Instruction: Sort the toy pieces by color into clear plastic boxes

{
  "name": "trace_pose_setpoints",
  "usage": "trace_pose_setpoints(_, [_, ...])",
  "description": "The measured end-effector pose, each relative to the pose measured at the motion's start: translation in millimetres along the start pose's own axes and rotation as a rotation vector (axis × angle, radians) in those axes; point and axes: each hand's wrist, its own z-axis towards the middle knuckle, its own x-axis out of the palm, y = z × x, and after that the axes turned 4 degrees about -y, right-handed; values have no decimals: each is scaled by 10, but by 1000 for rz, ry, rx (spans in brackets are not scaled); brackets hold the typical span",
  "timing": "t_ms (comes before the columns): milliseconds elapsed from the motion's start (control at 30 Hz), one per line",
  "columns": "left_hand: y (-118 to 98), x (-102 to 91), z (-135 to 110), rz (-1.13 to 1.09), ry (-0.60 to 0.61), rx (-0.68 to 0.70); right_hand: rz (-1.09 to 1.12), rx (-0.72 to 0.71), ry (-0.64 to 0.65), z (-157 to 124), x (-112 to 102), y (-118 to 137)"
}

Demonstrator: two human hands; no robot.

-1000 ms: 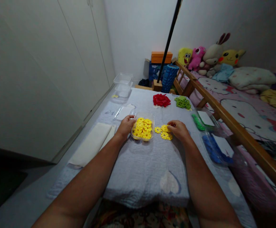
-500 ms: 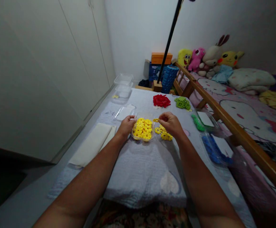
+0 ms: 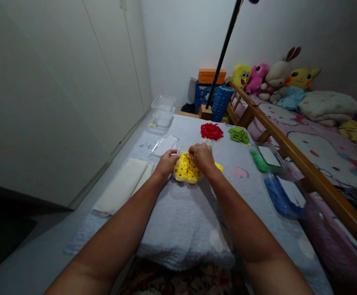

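Observation:
A clear plastic box full of yellow flower-shaped pieces sits on the cloth-covered table. My left hand grips the box by its left side, thumb at the rim. Over the box's right part is my right hand, fingers pinched together among the yellow pieces. The yellow flower piece in that pinch is hidden behind the fingers. A few loose yellow pieces show just right of the right hand, partly covered by it.
Behind the box lies a clear lid. Red pieces and light green pieces are piled farther back. Boxes of green and blue pieces stand along the right, by the bed rail. A folded cloth lies left.
My right hand has moved left, from beside the box to over it, with the yellow flower piece it pinched. My left hand keeps its hold on the box. The view has shifted slightly.

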Motion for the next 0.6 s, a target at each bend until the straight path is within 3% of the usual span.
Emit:
trace_pose_setpoints(167, [2, 4, 4, -9, 1, -6, 47, -20, 54, -23, 14, -33])
trace_pose_setpoints(267, [-15, 14, -7, -13, 1, -23, 150, 1, 8, -69, -11, -176])
trace_pose_setpoints(433, [-47, 28, -35, -14, -11, -25, 341, 66, -110, -217, -44, -657])
trace_pose_setpoints(600, [-63, 30, -49, 1, -15, -22, 333, 234, -74, -480, -4, -1148])
